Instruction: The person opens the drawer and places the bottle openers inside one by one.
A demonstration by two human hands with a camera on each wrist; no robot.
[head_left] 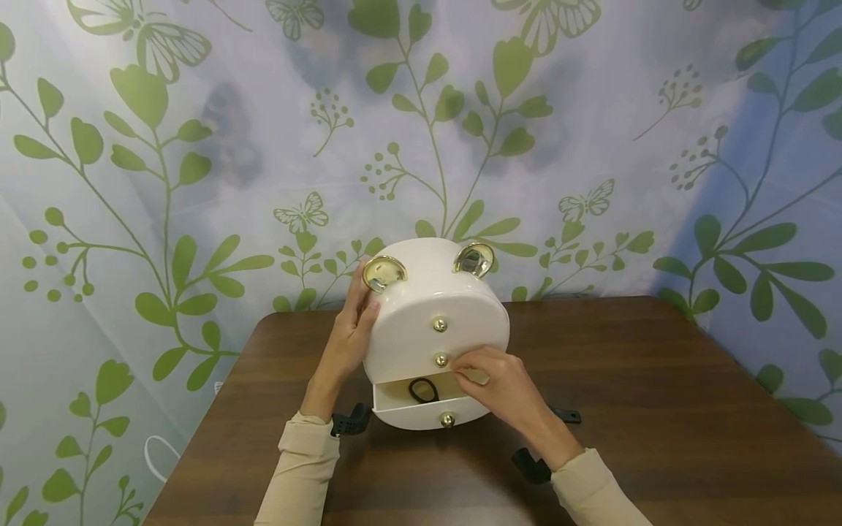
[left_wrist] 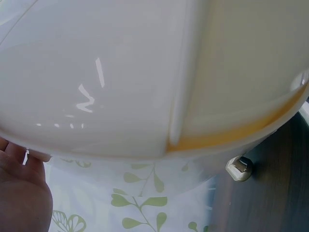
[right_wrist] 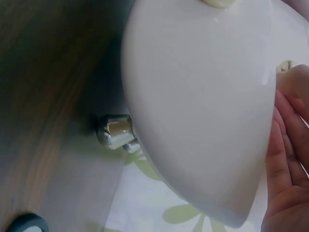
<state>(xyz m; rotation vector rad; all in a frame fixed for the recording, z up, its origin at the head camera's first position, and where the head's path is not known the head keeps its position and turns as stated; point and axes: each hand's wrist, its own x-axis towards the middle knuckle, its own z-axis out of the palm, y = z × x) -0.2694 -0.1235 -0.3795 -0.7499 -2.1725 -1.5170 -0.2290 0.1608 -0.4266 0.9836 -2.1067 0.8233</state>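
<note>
A white, rounded small drawer cabinet [head_left: 408, 321] with gold ear-shaped trims stands on the table. It has several gold knobs, and its bottom drawer [head_left: 395, 416] is pulled out. A black loop [head_left: 423, 391] lies inside that drawer. My left hand [head_left: 345, 340] rests against the cabinet's left side, fingers mostly straight along the wall. At the front, my right hand [head_left: 496, 383] has thumb and forefinger bent close together beside the middle knob [head_left: 441, 359], above the drawer. Whether the fingertips pinch anything is unclear. The right wrist view shows the drawer front [right_wrist: 203, 106] partly hiding the hand.
The dark wooden table [head_left: 625, 380] extends around the cabinet. Behind it hangs a white cloth [head_left: 263, 168] with green leaves and butterflies. A dark strip-like thing [head_left: 567, 415] lies right of the cabinet. A white cable loop [head_left: 154, 456] shows past the table's left edge.
</note>
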